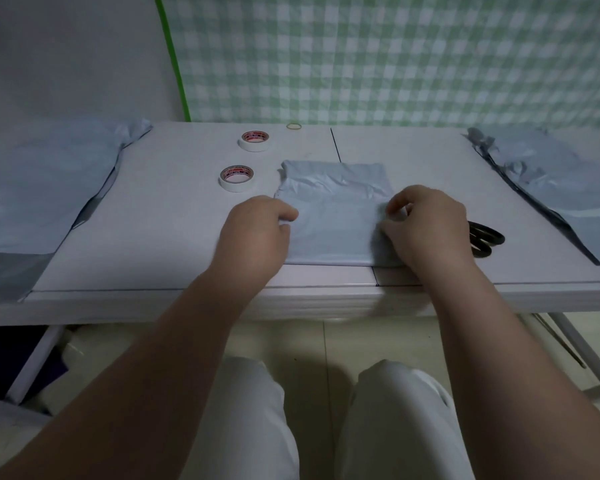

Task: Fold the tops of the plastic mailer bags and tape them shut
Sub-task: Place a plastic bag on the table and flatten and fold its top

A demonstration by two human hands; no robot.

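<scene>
Both sides of the mailer bag (336,216) are held: left hand (257,230) grips its left edge with curled fingers, right hand (428,225) pinches its right edge between bent fingertips.

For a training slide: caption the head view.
The left hand and right hand grip a mailer bag on the table near a tape roll and scissors.
</scene>
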